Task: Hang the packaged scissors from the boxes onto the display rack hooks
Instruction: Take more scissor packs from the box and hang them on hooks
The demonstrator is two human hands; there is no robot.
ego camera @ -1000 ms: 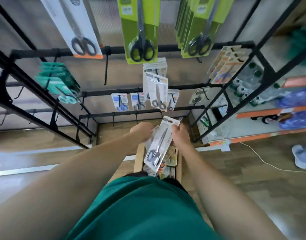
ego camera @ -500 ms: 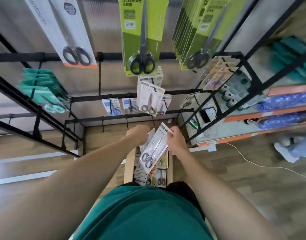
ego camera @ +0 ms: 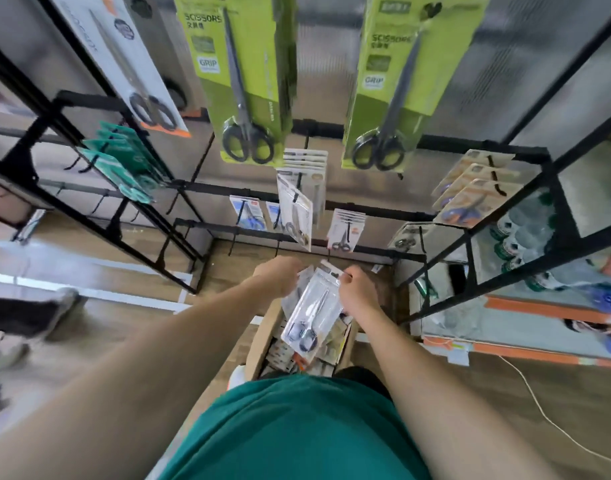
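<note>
I'm seeing a glossy clear-plastic blister pack [ego camera: 311,310] with shiny metal blades inside, over a plain brown cardboard box [ego camera: 262,336]. The rack [ego camera: 470,216] looks like matt black metal. The green cards [ego camera: 241,64] are printed paper. Floor [ego camera: 505,393] reads as smooth wood. Green cloth shirt [ego camera: 297,431], matt.

Pale wood-look floor [ego camera: 505,403], translucent ribbed wall panels [ego camera: 505,64], white cable [ego camera: 553,424] across the floor.
</note>
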